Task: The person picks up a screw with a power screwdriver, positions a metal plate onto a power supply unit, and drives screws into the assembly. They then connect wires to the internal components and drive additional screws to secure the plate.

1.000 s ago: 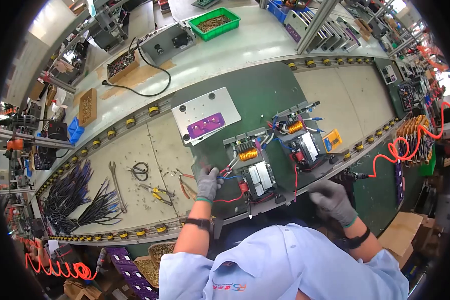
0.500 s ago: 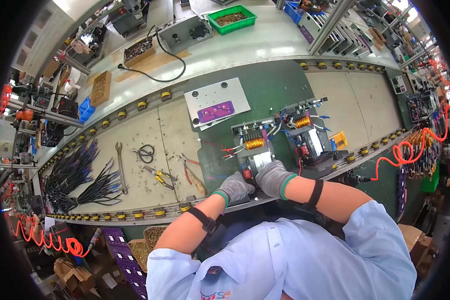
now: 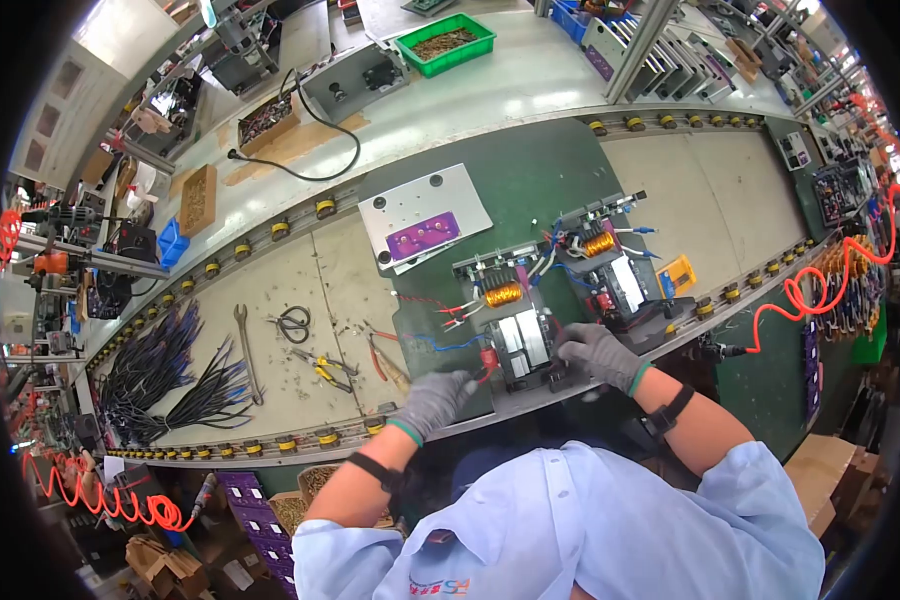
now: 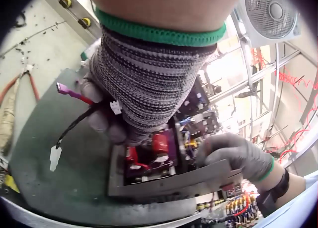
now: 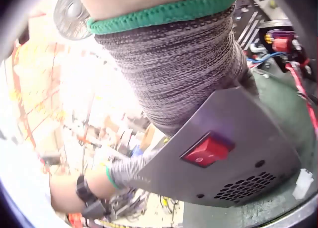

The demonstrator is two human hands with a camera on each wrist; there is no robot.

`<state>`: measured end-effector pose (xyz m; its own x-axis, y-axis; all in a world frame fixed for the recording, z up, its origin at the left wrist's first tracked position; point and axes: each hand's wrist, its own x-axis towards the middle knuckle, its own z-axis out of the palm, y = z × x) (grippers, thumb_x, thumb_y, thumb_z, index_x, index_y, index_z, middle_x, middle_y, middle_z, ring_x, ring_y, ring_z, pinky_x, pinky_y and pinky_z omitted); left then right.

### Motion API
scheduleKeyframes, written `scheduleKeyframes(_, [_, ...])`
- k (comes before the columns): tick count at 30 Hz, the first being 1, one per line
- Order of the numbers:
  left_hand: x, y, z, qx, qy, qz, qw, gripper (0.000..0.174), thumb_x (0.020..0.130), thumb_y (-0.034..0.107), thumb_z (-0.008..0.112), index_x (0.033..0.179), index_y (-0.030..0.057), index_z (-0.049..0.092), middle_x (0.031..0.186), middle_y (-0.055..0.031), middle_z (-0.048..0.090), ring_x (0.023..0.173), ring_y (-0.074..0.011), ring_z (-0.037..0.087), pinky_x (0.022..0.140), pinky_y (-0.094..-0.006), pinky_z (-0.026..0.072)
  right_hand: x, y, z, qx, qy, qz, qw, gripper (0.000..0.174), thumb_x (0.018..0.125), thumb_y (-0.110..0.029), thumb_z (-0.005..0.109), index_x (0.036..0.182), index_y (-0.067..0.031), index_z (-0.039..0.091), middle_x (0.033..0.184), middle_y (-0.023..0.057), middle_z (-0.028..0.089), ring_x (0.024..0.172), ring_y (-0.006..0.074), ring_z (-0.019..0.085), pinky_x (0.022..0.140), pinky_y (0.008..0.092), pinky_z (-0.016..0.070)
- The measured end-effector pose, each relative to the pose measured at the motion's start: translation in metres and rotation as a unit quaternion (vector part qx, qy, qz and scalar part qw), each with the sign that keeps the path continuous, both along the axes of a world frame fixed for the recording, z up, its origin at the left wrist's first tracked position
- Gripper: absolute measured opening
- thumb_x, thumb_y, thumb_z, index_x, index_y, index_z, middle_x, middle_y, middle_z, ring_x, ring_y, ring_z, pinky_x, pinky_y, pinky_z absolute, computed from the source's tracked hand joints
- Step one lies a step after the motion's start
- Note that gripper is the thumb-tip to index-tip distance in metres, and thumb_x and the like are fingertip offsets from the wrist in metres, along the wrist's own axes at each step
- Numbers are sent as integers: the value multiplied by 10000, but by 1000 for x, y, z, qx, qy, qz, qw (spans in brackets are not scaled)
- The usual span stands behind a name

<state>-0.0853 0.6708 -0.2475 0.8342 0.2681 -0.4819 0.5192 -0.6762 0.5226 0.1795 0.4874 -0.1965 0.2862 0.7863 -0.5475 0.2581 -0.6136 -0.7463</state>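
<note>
My gloved left hand (image 3: 435, 402) is at the left front of an open electronic unit (image 3: 520, 345) with a copper coil and pale metal heat sinks. Its fingers curl round a bundle of wires (image 4: 74, 126); a purple terminal (image 4: 64, 89) and white plugs (image 4: 54, 158) stick out. My gloved right hand (image 3: 602, 355) is at the unit's right side, fingers bent; I cannot tell what they grip. In the right wrist view the unit's grey end panel (image 5: 238, 143), with a red rocker switch (image 5: 207, 151) and vent holes, hides its fingertips.
A second unit (image 3: 615, 285) stands to the right, its loose red wire (image 5: 298, 81) hanging near my right hand. A silver cover plate (image 3: 425, 215) lies behind. Pliers (image 3: 325, 370), a wrench (image 3: 245, 350) and black cables (image 3: 160, 375) lie left. A green bin (image 3: 445, 45) stands at the back.
First my right hand came in from the right to the near unit, and both hands met over its front. Now they have parted, left hand leftward with wires, right hand to the right side.
</note>
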Motion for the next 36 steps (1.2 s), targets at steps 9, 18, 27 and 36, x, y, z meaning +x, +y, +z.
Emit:
scheduleKeyframes(9, [-15, 73, -22, -143, 20, 40, 989, 450, 971, 412, 647, 1193, 23, 686, 965, -174, 741, 899, -339, 718, 847, -444, 547, -15, -32, -50, 24, 135, -199, 970, 145, 902, -136, 648, 982, -21, 689, 888, 41, 686, 845, 130, 621, 811, 298, 508])
scheduleKeyframes(18, [74, 36, -31, -298, 76, 252, 918, 362, 920, 326, 737, 1032, -18, 750, 784, -71, 712, 699, -156, 674, 644, -317, 545, -35, -34, -5, 88, 244, -259, 931, 164, 950, -176, 693, 1023, -30, 679, 924, 7, 672, 848, 74, 612, 778, 266, 539])
scheduleKeyframes(27, [24, 60, -27, 62, -21, 85, 994, 269, 920, 308, 638, 1034, 97, 759, 908, -207, 717, 869, -397, 693, 804, -502, 547, -52, -9, 13, 124, -98, -2, 988, 158, 862, -153, 702, 970, -39, 707, 848, 145, 691, 785, 313, 689, 736, 395, 553])
scheduleKeyframes(36, [-25, 145, -63, 62, 70, -27, 995, 404, 849, 381, 717, 1114, 77, 738, 1037, -203, 734, 991, -382, 701, 891, -462, 552, -55, -1, 19, 80, -123, 1, 989, 162, 832, -179, 698, 933, -54, 720, 835, 154, 699, 793, 325, 701, 728, 412, 554])
